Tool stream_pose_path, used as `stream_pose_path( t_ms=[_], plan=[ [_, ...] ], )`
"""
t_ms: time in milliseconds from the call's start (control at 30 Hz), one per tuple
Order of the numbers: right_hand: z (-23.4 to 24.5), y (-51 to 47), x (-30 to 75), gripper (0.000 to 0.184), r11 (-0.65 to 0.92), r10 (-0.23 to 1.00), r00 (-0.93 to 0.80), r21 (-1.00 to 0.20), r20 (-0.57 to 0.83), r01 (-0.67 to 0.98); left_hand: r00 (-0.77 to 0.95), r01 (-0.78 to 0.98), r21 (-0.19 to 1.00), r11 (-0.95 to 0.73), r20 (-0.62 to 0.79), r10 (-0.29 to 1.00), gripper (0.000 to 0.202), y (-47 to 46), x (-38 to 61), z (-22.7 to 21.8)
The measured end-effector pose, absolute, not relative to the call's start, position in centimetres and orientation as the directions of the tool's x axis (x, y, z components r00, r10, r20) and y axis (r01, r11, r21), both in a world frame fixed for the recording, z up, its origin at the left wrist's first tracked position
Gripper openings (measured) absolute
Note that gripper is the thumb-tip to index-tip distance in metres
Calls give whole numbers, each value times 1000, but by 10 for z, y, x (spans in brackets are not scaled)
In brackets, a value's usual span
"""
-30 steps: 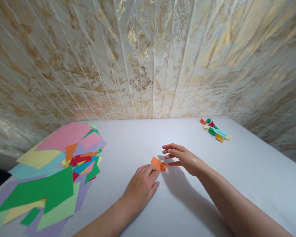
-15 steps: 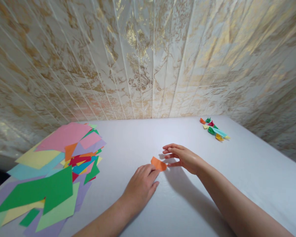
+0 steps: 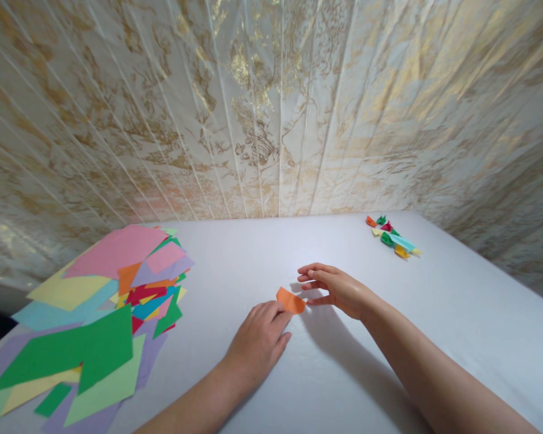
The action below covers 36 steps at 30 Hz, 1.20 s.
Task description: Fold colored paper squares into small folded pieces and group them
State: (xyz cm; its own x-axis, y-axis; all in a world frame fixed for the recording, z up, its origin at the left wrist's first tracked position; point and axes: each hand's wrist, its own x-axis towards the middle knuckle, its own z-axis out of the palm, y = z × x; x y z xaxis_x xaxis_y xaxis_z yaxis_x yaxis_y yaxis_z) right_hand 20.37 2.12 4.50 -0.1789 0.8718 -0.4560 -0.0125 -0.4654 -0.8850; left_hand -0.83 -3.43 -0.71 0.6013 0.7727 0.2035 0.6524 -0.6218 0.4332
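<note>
A small piece of folded orange paper point(image 3: 291, 299) lies on the white table point(image 3: 235, 259) near the middle of the view. My left hand point(image 3: 263, 334) holds it down at its lower left edge, the fingers together and covering part of the paper. To the right, my right hand point(image 3: 337, 291) hovers with its fingers apart and nothing in them. The tip of its thumb is close to the paper's right corner; whether it touches, I cannot tell.
On the left spreads a heap of coloured paper sheets, with a green sheet point(image 3: 72, 349) and a pink sheet point(image 3: 117, 250) on top. Several small folded paper pieces point(image 3: 391, 236) sit at the back right. A gold-patterned curtain point(image 3: 262, 120) hangs behind the table.
</note>
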Motion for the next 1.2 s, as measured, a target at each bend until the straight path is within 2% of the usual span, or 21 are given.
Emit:
stream_pose_path(
  t_ms=[1200],
  plan=[
    [44, 22, 203, 16, -466, 872, -185, -884, -453, -31, 606, 657, 425, -622, 193, 772, 32, -33, -8, -8]
  ],
)
